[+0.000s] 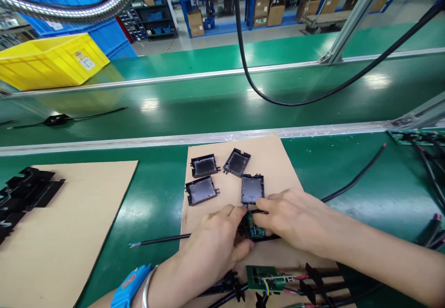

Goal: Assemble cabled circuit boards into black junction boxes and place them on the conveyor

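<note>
A small green circuit board (256,228) sits in a black housing between my hands, over a cardboard sheet (222,153). My left hand (222,234) grips the housing's left side, thumb below and fingers above. From the right, my right hand (283,213) has its fingers closed on the housing's right side and upper edge. Black cable runs out on both sides. Just above lies an open black case (252,188). Three more cases (237,161) (204,165) (201,190) lie farther up the sheet. Another green board (262,278) with wires lies nearer me.
Black plastic parts (31,190) rest on a second cardboard sheet (79,224) at left. Boards and cables (424,136) lie at right. A metal rail (156,141) crosses behind the sheets. A black cable (299,103) hangs overhead; a yellow bin (52,62) stands back left.
</note>
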The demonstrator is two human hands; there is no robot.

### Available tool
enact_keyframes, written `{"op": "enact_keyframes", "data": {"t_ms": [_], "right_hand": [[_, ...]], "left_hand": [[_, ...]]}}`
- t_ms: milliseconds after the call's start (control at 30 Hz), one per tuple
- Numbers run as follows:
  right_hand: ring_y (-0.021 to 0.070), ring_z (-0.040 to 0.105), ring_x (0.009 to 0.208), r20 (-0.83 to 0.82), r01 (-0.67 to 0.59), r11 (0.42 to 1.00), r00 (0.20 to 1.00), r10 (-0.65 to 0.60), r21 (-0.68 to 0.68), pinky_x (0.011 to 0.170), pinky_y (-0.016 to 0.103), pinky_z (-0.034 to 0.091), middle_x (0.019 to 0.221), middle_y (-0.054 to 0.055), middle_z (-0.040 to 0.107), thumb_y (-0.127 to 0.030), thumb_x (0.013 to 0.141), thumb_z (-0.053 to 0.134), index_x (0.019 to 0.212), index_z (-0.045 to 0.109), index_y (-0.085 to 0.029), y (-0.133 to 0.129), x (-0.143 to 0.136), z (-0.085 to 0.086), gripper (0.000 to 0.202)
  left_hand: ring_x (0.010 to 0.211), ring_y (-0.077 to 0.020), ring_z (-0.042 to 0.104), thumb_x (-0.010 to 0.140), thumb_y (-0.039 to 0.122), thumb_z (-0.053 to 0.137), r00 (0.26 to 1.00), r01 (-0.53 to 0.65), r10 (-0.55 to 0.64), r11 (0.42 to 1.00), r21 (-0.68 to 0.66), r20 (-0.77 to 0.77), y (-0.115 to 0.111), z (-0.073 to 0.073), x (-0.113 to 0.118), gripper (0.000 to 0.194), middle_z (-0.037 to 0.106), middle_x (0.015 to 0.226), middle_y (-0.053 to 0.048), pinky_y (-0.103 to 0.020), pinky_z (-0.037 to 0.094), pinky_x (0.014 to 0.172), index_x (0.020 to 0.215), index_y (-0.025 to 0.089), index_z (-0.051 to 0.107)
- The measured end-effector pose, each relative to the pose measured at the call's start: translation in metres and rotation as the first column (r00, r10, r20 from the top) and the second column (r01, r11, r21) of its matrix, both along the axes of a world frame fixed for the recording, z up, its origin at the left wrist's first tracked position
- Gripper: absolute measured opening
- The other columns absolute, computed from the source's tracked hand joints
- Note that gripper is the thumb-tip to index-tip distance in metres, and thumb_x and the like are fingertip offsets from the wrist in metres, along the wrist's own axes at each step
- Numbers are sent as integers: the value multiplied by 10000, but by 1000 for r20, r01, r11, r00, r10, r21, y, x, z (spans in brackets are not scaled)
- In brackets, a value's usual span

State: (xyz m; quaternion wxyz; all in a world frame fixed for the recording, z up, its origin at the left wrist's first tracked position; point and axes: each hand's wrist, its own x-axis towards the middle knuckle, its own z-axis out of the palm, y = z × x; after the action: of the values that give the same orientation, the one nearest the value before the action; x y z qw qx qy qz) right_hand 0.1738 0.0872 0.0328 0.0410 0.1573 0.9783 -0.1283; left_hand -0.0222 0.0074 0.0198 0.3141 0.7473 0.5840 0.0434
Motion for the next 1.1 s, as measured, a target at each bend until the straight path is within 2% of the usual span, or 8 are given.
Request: {"op": "enact_keyframes", "data": {"t_ms": [167, 300, 500, 667, 733, 833, 967, 1100], "right_hand": [[202, 566, 717, -22, 72, 997, 997, -71, 37, 516, 312, 278, 821, 20, 619, -122, 847, 614, 896, 618, -205, -7, -6, -6, 96], [193, 558, 711, -41, 92, 996, 995, -92, 10, 512, 309, 288, 851, 18, 613, -132, 845, 616, 954, 616, -202, -9, -9, -13, 129], [212, 543, 755, -25, 120, 991, 993, -119, 60, 535, 294, 317, 867, 44, 590, -167, 848, 621, 923, 635, -213, -11, -10, -10, 89], [219, 537, 795, -82, 95, 994, 993, -91, 52, 543, 303, 361, 903, 47, 596, -116, 831, 598, 876, 631, -196, -13, -10, -16, 97], [213, 541, 789, -100, 74, 996, 993, -69, 51, 546, 308, 376, 899, 46, 603, -77, 822, 572, 832, 628, -186, -14, -11, -20, 123], [210, 547, 790, -123, 72, 995, 990, -64, 65, 563, 312, 398, 902, 53, 612, -42, 816, 545, 796, 625, -177, -14, -10, -23, 158], [212, 548, 798, -163, 80, 995, 984, -70, 58, 615, 324, 433, 878, 47, 602, -71, 836, 568, 802, 628, -174, -14, -6, -27, 124], [201, 543, 815, -205, 100, 995, 974, -92, 25, 654, 326, 437, 894, 31, 589, -103, 853, 596, 816, 622, -180, -13, -2, -32, 89]], "left_hand": [[965, -288, 659, 820, 233, 661, 1000, 21, -21, 999, -24, 7, 2, -1, -2, 409, 663, 1104, -101, -433, 545, 832, 1209, 171, 551], [1005, -279, 644, 847, 211, 637, 999, 37, -38, 999, -22, -8, 2, 2, -4, 450, 650, 1141, -106, -437, 533, 871, 1278, 177, 511], [936, -285, 655, 834, 223, 630, 996, 48, -47, 999, 15, -70, -1, 5, 0, 430, 662, 1073, -93, -445, 539, 844, 1249, 163, 534], [991, -265, 649, 825, 212, 651, 997, 74, -74, 997, 1, -21, 1, 4, -10, 559, 655, 1121, -94, -404, 529, 871, 1347, 176, 453], [950, -250, 659, 844, 172, 604, 996, 77, -77, 997, -4, -40, 2, 5, -14, 429, 674, 1059, -86, -378, 532, 838, 1263, 161, 517], [809, -232, 668, 870, 117, 487, 988, 87, -85, 996, 8, -127, 3, 9, -11, 160, 689, 909, -82, -356, 530, 739, 954, 146, 620], [712, -231, 662, 866, 122, 458, 991, 51, -41, 996, 76, -129, 1, 12, 2, 166, 691, 799, -57, -341, 506, 647, 808, 169, 607], [708, -225, 674, 893, 141, 438, 996, -46, 58, 985, 169, -72, -7, 3, 7, 195, 697, 792, -45, -336, 505, 639, 834, 184, 618]]}}
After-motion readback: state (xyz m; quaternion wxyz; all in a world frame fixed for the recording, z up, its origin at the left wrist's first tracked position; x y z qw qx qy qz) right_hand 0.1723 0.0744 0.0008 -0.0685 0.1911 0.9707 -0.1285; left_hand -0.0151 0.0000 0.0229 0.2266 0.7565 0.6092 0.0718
